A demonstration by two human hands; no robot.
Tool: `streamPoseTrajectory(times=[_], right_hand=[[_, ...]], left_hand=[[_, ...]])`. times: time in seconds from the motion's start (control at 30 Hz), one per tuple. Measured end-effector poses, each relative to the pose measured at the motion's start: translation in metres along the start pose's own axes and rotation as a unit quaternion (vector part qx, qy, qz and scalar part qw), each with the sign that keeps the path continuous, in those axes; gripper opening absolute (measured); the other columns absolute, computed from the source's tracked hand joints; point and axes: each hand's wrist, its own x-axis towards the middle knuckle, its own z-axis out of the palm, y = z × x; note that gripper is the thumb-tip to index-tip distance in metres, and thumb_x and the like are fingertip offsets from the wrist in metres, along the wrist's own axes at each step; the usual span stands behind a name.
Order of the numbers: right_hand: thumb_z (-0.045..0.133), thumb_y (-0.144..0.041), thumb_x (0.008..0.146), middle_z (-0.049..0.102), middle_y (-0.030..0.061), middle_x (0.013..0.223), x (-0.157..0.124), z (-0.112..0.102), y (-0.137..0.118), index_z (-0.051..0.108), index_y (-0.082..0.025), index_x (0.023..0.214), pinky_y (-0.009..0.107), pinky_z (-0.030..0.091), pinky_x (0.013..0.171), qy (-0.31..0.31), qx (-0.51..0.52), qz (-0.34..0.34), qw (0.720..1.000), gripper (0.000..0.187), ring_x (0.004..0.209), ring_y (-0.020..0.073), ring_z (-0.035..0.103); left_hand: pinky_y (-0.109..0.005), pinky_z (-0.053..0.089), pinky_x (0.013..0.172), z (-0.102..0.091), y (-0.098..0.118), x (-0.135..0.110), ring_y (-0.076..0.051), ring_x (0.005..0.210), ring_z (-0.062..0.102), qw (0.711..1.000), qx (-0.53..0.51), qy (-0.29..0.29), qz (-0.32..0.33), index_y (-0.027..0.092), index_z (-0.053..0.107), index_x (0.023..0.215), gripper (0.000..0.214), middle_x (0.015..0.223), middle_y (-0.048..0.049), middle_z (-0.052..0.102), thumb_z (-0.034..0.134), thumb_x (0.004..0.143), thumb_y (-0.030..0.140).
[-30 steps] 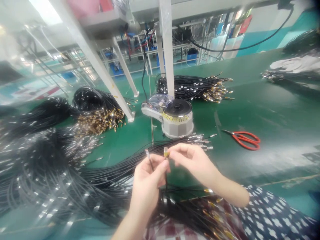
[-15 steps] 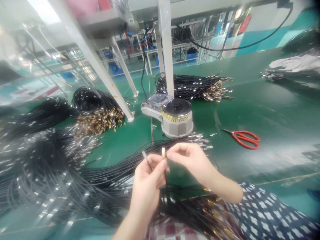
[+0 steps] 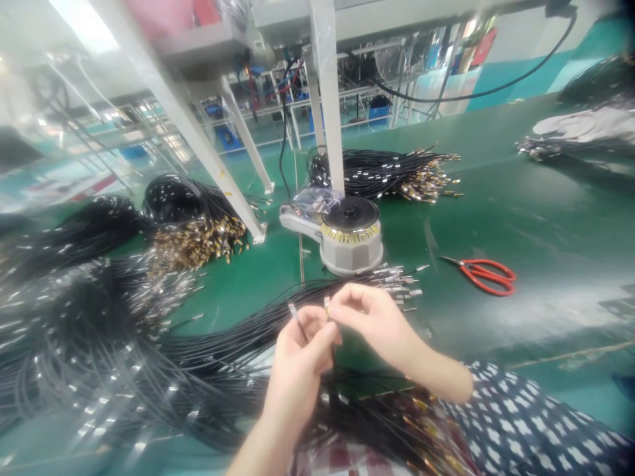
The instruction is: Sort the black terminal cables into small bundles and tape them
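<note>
My left hand [image 3: 302, 357] is closed on a black cable whose metal-tipped end [image 3: 294, 312] sticks up past the fingers. A second cable end [image 3: 327, 303], pale with a yellowish band, stands between the two hands. Thumb and forefinger of my right hand [image 3: 370, 311] pinch at this end, touching its side. Just behind the hands lies a long bundle of black cables [image 3: 238, 334] with silvery tips. More black cables with golden ends [image 3: 421, 423] rest across my lap, below the hands.
A round tape dispenser [image 3: 351, 248] with yellow strips stands on the green table [image 3: 496, 198] behind my hands. Red-handled scissors [image 3: 489, 276] lie to the right. Cable bundles [image 3: 381, 173] lie farther back, others [image 3: 193, 225] at left. White frame legs [image 3: 330, 99] rise from the tabletop.
Both hands have shifted slightly, my left hand a little to the right. The right fingertips now cover more of the banded cable end.
</note>
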Motion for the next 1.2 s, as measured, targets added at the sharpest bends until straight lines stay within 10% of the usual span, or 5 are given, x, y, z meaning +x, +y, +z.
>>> streamPoseTrajectory(times=[0.13,0.47,0.7,0.93,1.2], right_hand=[[0.068,-0.02,0.075,0.065,0.0004,0.068,-0.005,-0.003,-0.005,0.065,-0.016,0.067,0.028,0.044,0.065,0.024,-0.082,-0.017,0.996,0.01,0.066,0.0135,0.056],[0.084,-0.026,0.065,0.062,-0.0024,0.07,0.013,-0.022,0.018,0.067,-0.016,0.064,0.023,0.049,0.063,-0.178,0.167,0.028,0.969,0.02,0.063,0.0093,0.06],[0.073,-0.026,0.077,0.064,0.001,0.079,0.015,-0.056,0.004,0.076,-0.018,0.077,0.024,0.051,0.064,-0.255,0.0,0.007,0.967,0.009,0.067,0.0103,0.059],[0.074,-0.039,0.07,0.068,0.0034,0.073,0.054,-0.099,-0.001,0.071,-0.014,0.082,0.025,0.046,0.058,0.186,-0.105,-0.02,0.977,0.028,0.056,0.0095,0.053],[0.069,-0.047,0.072,0.07,0.0083,0.072,0.089,-0.112,-0.011,0.07,-0.013,0.066,0.024,0.038,0.049,0.227,-0.137,-0.02,0.964,0.034,0.053,0.0101,0.051]], left_hand=[[-0.016,0.015,0.04,0.002,0.003,-0.005,0.0,0.037,0.026,1.0,0.018,0.008,0.023,0.013,0.059,0.07,0.028,0.053,0.0011,0.061,0.082,0.068,0.03],[-0.016,0.011,0.037,-0.008,0.0,0.004,0.001,0.033,0.02,0.987,-0.042,-0.133,-0.083,0.015,0.058,0.068,0.031,0.048,-0.0013,0.062,0.083,0.066,0.034],[-0.019,0.014,0.041,-0.002,-0.005,0.0,0.002,0.039,0.022,0.982,-0.032,-0.161,-0.096,0.012,0.066,0.078,0.025,0.07,-0.0036,0.064,0.08,0.07,0.03],[-0.02,0.017,0.043,0.008,-0.011,0.002,-0.002,0.042,0.027,0.995,-0.073,-0.057,-0.037,0.017,0.059,0.076,0.028,0.07,0.0018,0.055,0.067,0.082,0.043],[-0.026,0.039,0.064,0.0,-0.009,0.001,-0.013,0.067,0.048,0.996,0.075,-0.018,0.036,0.015,0.071,0.071,0.031,0.076,-0.0042,0.058,0.069,0.079,0.044]])
